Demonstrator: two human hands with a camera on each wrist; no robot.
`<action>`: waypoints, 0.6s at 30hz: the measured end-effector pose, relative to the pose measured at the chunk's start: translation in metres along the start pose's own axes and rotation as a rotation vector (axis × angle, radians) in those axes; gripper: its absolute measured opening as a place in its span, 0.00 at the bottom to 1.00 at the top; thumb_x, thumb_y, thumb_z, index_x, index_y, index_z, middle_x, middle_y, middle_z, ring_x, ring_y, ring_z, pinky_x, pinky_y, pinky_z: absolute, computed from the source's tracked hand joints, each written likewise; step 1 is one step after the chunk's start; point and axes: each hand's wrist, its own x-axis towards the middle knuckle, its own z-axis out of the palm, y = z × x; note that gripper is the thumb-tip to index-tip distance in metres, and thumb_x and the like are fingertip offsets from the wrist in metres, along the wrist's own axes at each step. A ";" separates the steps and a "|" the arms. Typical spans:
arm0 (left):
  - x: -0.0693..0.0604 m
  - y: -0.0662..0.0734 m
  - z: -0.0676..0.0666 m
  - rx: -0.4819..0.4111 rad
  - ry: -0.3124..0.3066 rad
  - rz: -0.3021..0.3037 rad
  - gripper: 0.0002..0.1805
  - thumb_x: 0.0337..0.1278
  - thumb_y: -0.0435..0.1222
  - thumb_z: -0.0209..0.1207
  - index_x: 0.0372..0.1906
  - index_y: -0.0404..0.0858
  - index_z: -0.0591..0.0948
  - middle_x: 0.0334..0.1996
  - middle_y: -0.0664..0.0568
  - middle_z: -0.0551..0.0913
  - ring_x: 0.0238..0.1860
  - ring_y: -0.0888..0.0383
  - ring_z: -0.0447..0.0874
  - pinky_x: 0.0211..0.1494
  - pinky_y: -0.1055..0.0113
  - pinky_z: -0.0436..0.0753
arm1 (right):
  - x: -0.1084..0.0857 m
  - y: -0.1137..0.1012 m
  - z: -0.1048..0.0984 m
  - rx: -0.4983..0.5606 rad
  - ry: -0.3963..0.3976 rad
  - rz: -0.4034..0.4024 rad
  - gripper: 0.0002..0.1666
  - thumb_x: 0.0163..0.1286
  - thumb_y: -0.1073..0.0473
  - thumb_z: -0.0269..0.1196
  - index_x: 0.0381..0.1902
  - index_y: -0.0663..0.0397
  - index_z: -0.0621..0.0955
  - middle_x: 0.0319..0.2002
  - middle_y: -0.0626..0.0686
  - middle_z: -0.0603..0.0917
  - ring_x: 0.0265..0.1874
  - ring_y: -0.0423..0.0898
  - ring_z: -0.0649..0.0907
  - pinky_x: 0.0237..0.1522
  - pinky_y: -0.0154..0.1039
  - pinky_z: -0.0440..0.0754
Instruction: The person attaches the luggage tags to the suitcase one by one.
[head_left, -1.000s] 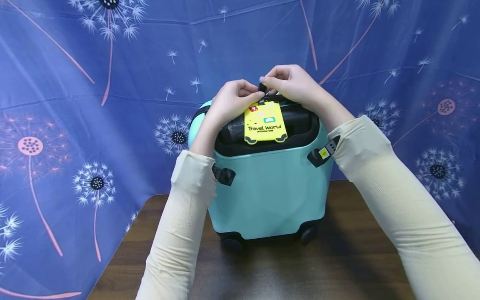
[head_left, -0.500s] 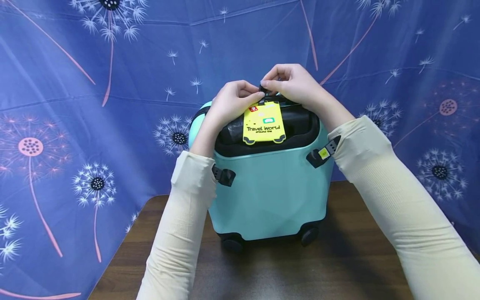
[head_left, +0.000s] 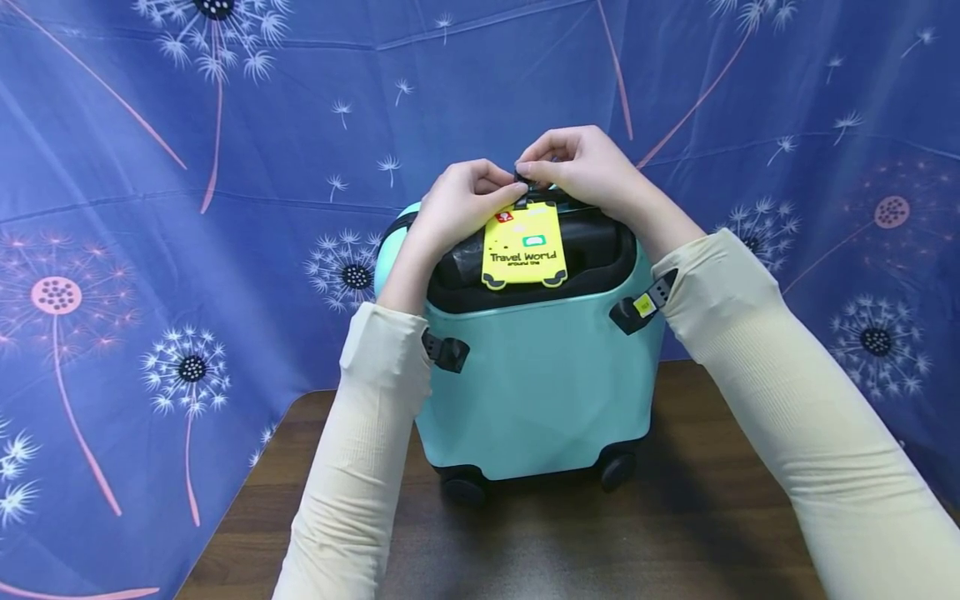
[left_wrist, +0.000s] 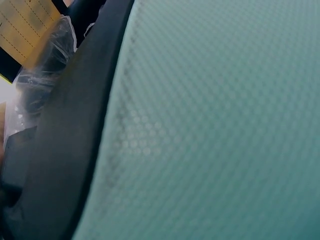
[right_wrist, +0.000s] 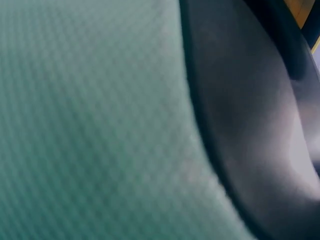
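Note:
A yellow luggage tag (head_left: 523, 246) printed "Travel World" hangs over the black top of a turquoise suitcase (head_left: 540, 392). My left hand (head_left: 465, 200) pinches the tag's black strap (head_left: 522, 200) close above the tag. Just beside it, my right hand (head_left: 581, 167) pinches the strap's upper end between thumb and fingers, which partly hide it. In the left wrist view, the tag's lined back (left_wrist: 25, 27) shows past clear plastic wrap (left_wrist: 42, 80) and black trim. Mostly the suitcase's textured side (right_wrist: 90, 125) fills the right wrist view.
The suitcase stands upright on black wheels (head_left: 617, 472) on a dark wooden table (head_left: 555, 550). Behind hangs a blue cloth (head_left: 480, 83) with a dandelion pattern. Black wrist-camera units (head_left: 450, 354) sit at both sleeve cuffs, in front of the suitcase.
The luggage tag has shifted slightly left. My right fingertips have lowered a little over the strap end, so less of it shows. The left hand keeps nearly the same place.

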 end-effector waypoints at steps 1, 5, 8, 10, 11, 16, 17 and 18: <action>0.000 0.000 0.000 -0.001 0.003 0.000 0.16 0.59 0.48 0.59 0.47 0.42 0.81 0.42 0.52 0.85 0.37 0.63 0.80 0.43 0.73 0.73 | 0.000 0.000 0.000 0.000 -0.006 0.010 0.17 0.68 0.49 0.58 0.47 0.54 0.82 0.33 0.43 0.80 0.38 0.41 0.78 0.45 0.35 0.71; 0.000 0.001 0.000 0.012 0.011 -0.001 0.16 0.59 0.48 0.59 0.46 0.43 0.81 0.41 0.53 0.86 0.37 0.64 0.80 0.43 0.73 0.72 | 0.000 0.000 -0.001 0.007 -0.036 0.025 0.21 0.69 0.45 0.55 0.49 0.53 0.80 0.36 0.44 0.79 0.40 0.42 0.77 0.47 0.36 0.70; -0.001 0.001 0.000 0.024 0.010 0.005 0.16 0.59 0.48 0.59 0.45 0.43 0.81 0.40 0.53 0.86 0.37 0.63 0.80 0.42 0.73 0.72 | -0.001 0.000 -0.001 0.026 -0.048 0.012 0.19 0.68 0.47 0.57 0.48 0.53 0.80 0.36 0.44 0.80 0.40 0.42 0.76 0.46 0.36 0.70; -0.001 0.001 0.000 0.029 0.011 0.010 0.16 0.60 0.48 0.59 0.45 0.43 0.81 0.39 0.53 0.85 0.36 0.63 0.79 0.42 0.73 0.72 | -0.001 0.001 -0.001 0.036 -0.049 0.003 0.18 0.67 0.49 0.59 0.48 0.54 0.80 0.34 0.43 0.81 0.40 0.43 0.76 0.45 0.35 0.71; -0.001 0.001 0.000 0.030 0.012 0.013 0.15 0.59 0.48 0.59 0.44 0.43 0.81 0.39 0.52 0.85 0.36 0.63 0.79 0.42 0.73 0.72 | -0.001 0.001 -0.001 0.039 -0.046 -0.001 0.18 0.67 0.50 0.60 0.48 0.55 0.81 0.34 0.43 0.81 0.40 0.43 0.76 0.45 0.35 0.72; 0.001 0.001 0.002 0.081 0.025 0.015 0.16 0.59 0.50 0.59 0.44 0.44 0.82 0.38 0.54 0.85 0.37 0.64 0.79 0.42 0.73 0.72 | 0.001 0.001 -0.001 0.027 -0.026 -0.001 0.18 0.65 0.51 0.62 0.47 0.56 0.82 0.29 0.40 0.82 0.38 0.42 0.77 0.42 0.34 0.72; 0.002 0.001 0.002 0.098 0.030 0.016 0.16 0.59 0.50 0.58 0.44 0.44 0.82 0.38 0.54 0.85 0.37 0.65 0.80 0.42 0.73 0.72 | 0.001 0.002 -0.002 0.020 -0.020 0.003 0.17 0.65 0.51 0.62 0.46 0.56 0.82 0.28 0.40 0.82 0.37 0.41 0.76 0.41 0.34 0.72; 0.002 0.001 0.004 0.117 0.036 0.016 0.17 0.59 0.50 0.58 0.45 0.44 0.82 0.38 0.55 0.85 0.37 0.65 0.80 0.42 0.73 0.73 | 0.002 0.002 -0.002 0.013 -0.016 0.006 0.17 0.64 0.51 0.62 0.46 0.55 0.83 0.28 0.40 0.82 0.37 0.41 0.76 0.40 0.33 0.71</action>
